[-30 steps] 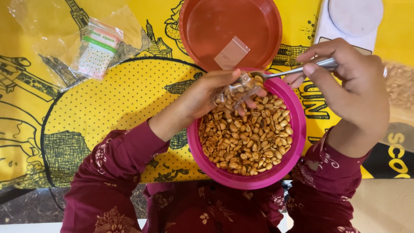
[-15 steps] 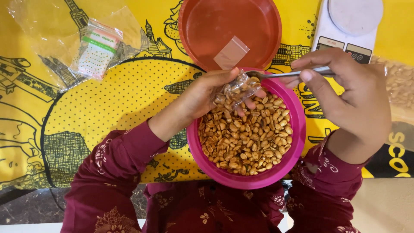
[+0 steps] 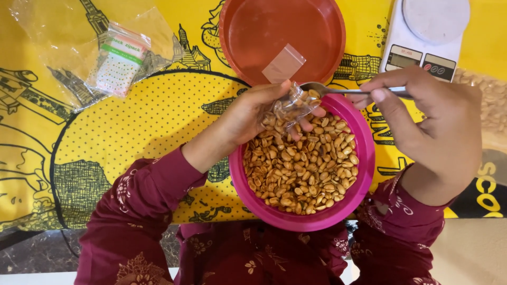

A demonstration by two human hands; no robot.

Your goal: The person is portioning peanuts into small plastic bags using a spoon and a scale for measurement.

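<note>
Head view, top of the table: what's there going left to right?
Clear plastic bag holding a pack of small bags → orange plate with one small empty bag lying on it → white kitchen scale. All sit on the yellow printed cloth.

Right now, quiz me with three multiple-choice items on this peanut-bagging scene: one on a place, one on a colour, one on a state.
1. Where does the kitchen scale sit?
A. top right
B. bottom left
C. inside the pink bowl

2. What colour is the bowl holding the peanuts?
A. green
B. pink
C. white

3. What is the state of the orange dish?
A. heaped with peanuts
B. upside down
C. holding only a small clear bag

Answers: 1 A, it lies at the upper right corner beyond the right hand. 2 B, the pink bowl has a magenta rim. 3 C, only a small clear bag lies in it, while the left hand holds another bag at the spoon.
</note>
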